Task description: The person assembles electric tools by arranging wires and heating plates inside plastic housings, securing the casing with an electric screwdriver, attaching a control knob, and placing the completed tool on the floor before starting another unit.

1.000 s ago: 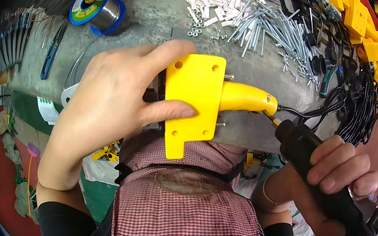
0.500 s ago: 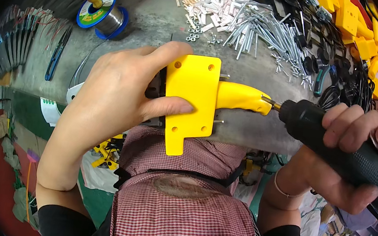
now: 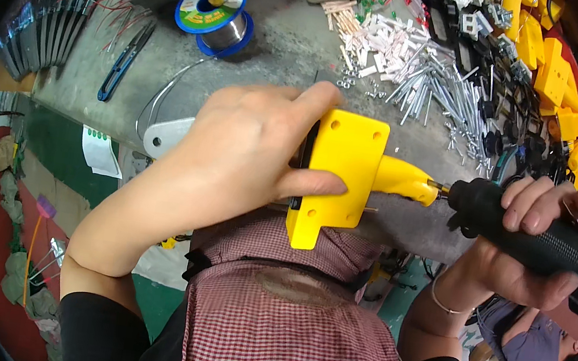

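Observation:
My left hand point(image 3: 255, 135) grips a yellow plastic housing point(image 3: 350, 163) by its left side, thumb across the flat face and fingers behind it. The housing has a rectangular body with corner holes and a curved handle pointing right. Something black shows along its left edge. In my right hand point(image 3: 490, 272) is a black power screwdriver point(image 3: 560, 252), fingers wrapped round its body. Its bit points left and lies at the tip of the yellow handle; whether it sits in a screw there, I cannot tell. A thin metal pin sticks out beside the housing's lower right edge.
Beyond my hands on the grey bench lie long screws point(image 3: 446, 84), white pieces point(image 3: 386, 43), a solder spool point(image 3: 225, 31) and a blue cutter knife point(image 3: 126, 62). Yellow housings point(image 3: 551, 73) pile up at the far right. Another person point(image 3: 539, 348) sits at the lower right.
The view has shifted, so the bench items appear farther right. The housing has tilted, showing more of its lower left side. The screwdriver bit stays at the handle's tip; both grips are unchanged.

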A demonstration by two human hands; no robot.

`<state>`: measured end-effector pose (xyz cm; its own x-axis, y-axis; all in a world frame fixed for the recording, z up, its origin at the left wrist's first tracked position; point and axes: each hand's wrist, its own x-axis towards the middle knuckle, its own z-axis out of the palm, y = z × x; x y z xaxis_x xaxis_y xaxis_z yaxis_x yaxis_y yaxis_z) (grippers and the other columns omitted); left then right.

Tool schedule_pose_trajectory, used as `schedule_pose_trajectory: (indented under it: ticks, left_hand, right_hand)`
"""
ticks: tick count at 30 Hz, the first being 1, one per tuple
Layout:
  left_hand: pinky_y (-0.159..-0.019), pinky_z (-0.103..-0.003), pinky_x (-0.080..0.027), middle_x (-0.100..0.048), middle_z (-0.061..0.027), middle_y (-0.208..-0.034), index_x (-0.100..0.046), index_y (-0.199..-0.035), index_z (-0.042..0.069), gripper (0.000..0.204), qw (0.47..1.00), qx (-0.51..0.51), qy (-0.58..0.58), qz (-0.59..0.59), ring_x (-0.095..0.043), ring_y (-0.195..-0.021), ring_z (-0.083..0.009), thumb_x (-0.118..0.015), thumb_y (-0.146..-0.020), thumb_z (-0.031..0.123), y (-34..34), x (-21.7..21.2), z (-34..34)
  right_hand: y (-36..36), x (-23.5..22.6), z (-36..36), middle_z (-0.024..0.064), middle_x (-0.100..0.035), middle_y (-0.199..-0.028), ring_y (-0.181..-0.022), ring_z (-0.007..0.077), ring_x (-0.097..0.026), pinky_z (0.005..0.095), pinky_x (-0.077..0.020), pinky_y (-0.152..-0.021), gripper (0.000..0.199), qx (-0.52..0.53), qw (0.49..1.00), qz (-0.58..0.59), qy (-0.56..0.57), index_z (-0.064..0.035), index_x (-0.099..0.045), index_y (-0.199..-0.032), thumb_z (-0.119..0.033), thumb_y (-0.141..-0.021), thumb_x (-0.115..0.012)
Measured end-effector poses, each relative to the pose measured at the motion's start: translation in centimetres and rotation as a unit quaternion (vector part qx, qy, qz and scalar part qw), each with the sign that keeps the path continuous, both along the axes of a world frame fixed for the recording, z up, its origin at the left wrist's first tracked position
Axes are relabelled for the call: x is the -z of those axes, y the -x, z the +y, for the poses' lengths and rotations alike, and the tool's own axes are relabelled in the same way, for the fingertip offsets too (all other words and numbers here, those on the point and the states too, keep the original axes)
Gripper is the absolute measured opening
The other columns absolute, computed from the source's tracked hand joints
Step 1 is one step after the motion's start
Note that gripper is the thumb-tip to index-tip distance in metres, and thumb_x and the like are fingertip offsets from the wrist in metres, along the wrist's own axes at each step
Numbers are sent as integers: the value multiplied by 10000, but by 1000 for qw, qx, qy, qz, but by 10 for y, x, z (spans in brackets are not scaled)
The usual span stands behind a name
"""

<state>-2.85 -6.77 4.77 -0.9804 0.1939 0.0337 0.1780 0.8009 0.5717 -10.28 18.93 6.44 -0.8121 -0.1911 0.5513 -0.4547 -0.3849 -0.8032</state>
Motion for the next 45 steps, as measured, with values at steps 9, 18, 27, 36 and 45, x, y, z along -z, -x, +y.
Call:
schedule_pose_trajectory:
  ticks: [9, 18, 27, 36, 45]
  left_hand:
    - [-669, -427, -478, -629, -157, -826, -537, -1074, 57, 543, 999, -13, -8, 40, -623, -781, -371, -784, -713, 380, -2, 12, -6]
    - [-641, -432, -480, -635, -144, -780, -529, -1032, 38, 531, 994, -10, -33, 108, -630, -757, -361, -783, -717, 383, -7, 20, -4]
    - [-635, -440, -486, -633, -170, -750, -524, -1020, 21, 535, 993, 1, -51, 104, -637, -761, -387, -760, -741, 411, -4, 22, -5]
    - [-672, -437, -498, -652, -162, -759, -569, -1027, 7, 505, 988, 10, -34, 148, -657, -771, -361, -752, -747, 386, -7, 23, -3]
    - [-719, -407, -536, -693, -153, -788, -643, -950, 34, 499, 989, -51, 49, 130, -691, -810, -314, -753, -742, 474, 7, 25, 0]
  right_hand:
    - [8, -17, -69, 25, -461, -790, -641, 144, -460, 318, -381, -641, 683, -213, 972, 97, 8, -66, -497, -1156, -616, -776, -638]
    - [10, -10, -78, 28, -478, -768, -626, 140, -475, 301, -386, -636, 751, -185, 977, 108, -12, -32, -487, -1182, -660, -785, -600]
    - [18, -26, -95, 25, -494, -828, -650, 119, -452, 290, -355, -647, 755, -299, 937, 166, -74, -31, -521, -1204, -625, -760, -659]
    - [1, -33, -106, 156, -567, -972, -775, 262, -568, 440, -411, -863, 686, -245, 962, 116, -39, -20, -382, -1319, -510, -885, -590]
    - [-34, -40, -28, 40, -535, -830, -748, 151, -541, 336, -410, -729, 708, -189, 975, 110, -34, -63, -553, -1104, -605, -700, -764]
